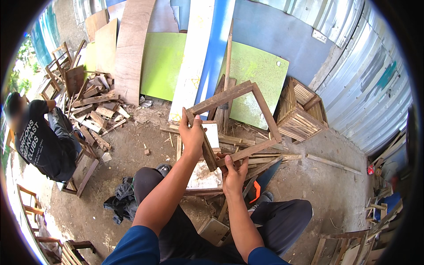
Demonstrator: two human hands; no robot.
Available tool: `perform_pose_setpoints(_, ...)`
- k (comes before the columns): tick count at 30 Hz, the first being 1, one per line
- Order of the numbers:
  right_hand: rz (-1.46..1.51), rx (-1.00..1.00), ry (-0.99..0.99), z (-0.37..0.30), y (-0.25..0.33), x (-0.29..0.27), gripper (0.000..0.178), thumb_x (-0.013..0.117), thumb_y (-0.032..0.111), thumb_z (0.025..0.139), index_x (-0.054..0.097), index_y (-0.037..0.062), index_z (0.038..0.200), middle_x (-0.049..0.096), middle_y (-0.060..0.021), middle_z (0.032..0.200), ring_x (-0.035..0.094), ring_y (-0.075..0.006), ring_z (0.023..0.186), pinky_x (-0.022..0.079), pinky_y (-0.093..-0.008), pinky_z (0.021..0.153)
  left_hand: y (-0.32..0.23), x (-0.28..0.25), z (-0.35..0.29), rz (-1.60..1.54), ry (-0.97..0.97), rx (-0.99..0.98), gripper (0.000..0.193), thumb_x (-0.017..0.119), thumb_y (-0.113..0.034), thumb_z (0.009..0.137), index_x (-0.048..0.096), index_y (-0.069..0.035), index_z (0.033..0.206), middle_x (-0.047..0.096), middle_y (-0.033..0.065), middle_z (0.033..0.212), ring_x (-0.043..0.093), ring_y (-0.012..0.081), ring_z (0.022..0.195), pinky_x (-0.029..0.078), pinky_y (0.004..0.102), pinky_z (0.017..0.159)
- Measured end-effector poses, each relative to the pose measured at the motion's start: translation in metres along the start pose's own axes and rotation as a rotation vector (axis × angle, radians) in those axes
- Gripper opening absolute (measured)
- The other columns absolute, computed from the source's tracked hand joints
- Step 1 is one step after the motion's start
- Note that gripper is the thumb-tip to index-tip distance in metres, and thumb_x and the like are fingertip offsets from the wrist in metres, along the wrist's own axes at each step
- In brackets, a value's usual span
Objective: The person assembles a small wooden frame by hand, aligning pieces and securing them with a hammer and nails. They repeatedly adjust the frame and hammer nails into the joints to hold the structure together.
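Observation:
A rectangular brown wooden frame is held up in front of me, tilted, with its far right corner raised. My left hand is closed round its left bar, thumb on the near side. Lower down, my right hand grips the frame close to its near corner, fingers wrapped round the bottom bar. Below the frame lies a worn white board between my knees. Loose wooden strips lie beside it, partly hidden by the frame and my hands. An orange curved piece shows by my right knee.
Scrap wood is heaped at the left, near a seated person in a dark shirt. A broom leans on green panels behind. A slatted wooden crate stands right. Black plastic lies by my left leg.

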State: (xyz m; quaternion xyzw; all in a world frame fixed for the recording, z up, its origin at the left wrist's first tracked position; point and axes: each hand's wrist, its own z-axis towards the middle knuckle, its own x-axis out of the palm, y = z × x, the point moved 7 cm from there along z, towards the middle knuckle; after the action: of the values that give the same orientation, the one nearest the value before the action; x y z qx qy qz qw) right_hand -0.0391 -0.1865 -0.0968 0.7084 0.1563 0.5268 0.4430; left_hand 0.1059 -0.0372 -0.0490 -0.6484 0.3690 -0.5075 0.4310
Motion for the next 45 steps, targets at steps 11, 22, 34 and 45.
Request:
perform_pose_setpoints(11, 0.023, -0.024, -0.011, 0.001, 0.003, -0.003, 0.059, 0.072, 0.001, 0.101, 0.038, 0.0052, 0.15, 0.064, -0.0142, 0.124, 0.073, -0.0296, 0.112, 0.063, -0.0409, 0.095, -0.012, 0.005, -0.008, -0.007, 0.026, 0.056, 0.071, 0.064, -0.009, 0.107, 0.032, -0.012, 0.171, 0.067, 0.006, 0.107, 0.061, 0.0108, 0.079, 0.056, 0.0308, 0.07)
perform_pose_setpoints(22, 0.017, -0.058, 0.018, 0.001, 0.008, 0.002, 0.063, 0.072, -0.002, 0.101, 0.036, 0.0024, 0.152, 0.067, -0.0141, 0.122, 0.072, -0.0301, 0.114, 0.057, -0.0423, 0.105, -0.012, 0.006, -0.007, -0.044, 0.011, 0.091, 0.068, 0.064, -0.01, 0.108, 0.035, -0.012, 0.17, 0.067, 0.006, 0.11, 0.065, 0.0124, 0.088, 0.06, 0.0316, 0.073)
perform_pose_setpoints(34, -0.226, -0.28, 0.001, -0.014, 0.046, 0.022, 0.046, 0.072, 0.001, 0.101, 0.042, -0.0012, 0.136, 0.067, -0.0157, 0.117, 0.073, -0.0257, 0.113, 0.058, -0.0356, 0.099, 0.005, 0.011, -0.002, -0.357, 0.135, -0.126, 0.061, 0.059, -0.013, 0.11, 0.037, -0.011, 0.167, 0.067, 0.015, 0.123, 0.072, 0.0256, 0.102, 0.066, 0.0432, 0.082)
perform_pose_setpoints(45, -0.303, -0.33, -0.011, -0.02, 0.056, 0.023, 0.041, 0.073, 0.001, 0.101, 0.044, -0.0013, 0.129, 0.068, -0.0148, 0.116, 0.073, -0.0214, 0.111, 0.058, -0.0334, 0.096, 0.009, 0.017, -0.005, -0.396, 0.222, -0.166, 0.056, 0.052, -0.014, 0.113, 0.035, -0.011, 0.166, 0.066, 0.0178, 0.128, 0.072, 0.029, 0.108, 0.066, 0.0478, 0.088)
